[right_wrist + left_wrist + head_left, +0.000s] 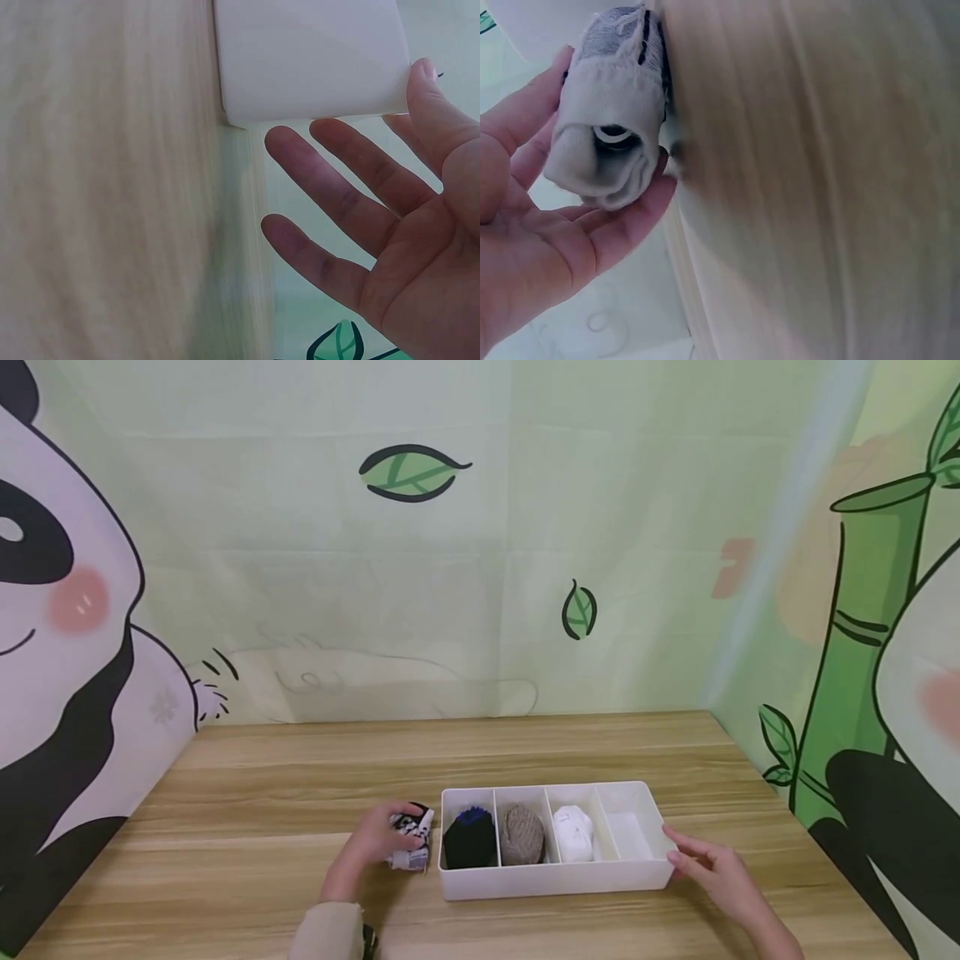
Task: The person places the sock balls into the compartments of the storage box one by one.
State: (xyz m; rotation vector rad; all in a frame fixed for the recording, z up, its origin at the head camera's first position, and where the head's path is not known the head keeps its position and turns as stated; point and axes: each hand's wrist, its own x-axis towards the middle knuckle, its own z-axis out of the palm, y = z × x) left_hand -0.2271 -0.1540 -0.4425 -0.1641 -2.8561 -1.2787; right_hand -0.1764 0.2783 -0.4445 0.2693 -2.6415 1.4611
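My left hand [377, 837] holds a rolled-up sock [413, 841] between thumb and fingers, just left of a white divided box. Patterned in black, white and grey, the sock [611, 105] turns its pale, folded opening toward the left wrist view. The box [555, 880] carries a dark roll with a blue top [470, 842] in its leftmost compartment. Beside that sit a brown knitted roll [522, 837] and a white roll [574, 833]. At the box's right end, my right hand [718, 870] touches the rim with thumb and index finger; its other fingers [330, 180] are spread and fairly straight.
Underneath everything is a wood-grain table [315, 768]. A pale green printed cloth [300, 527] hangs behind it, with pandas, leaves and bamboo drawn on it and on the sides. The box's rightmost compartment [632, 835] shows its white floor.
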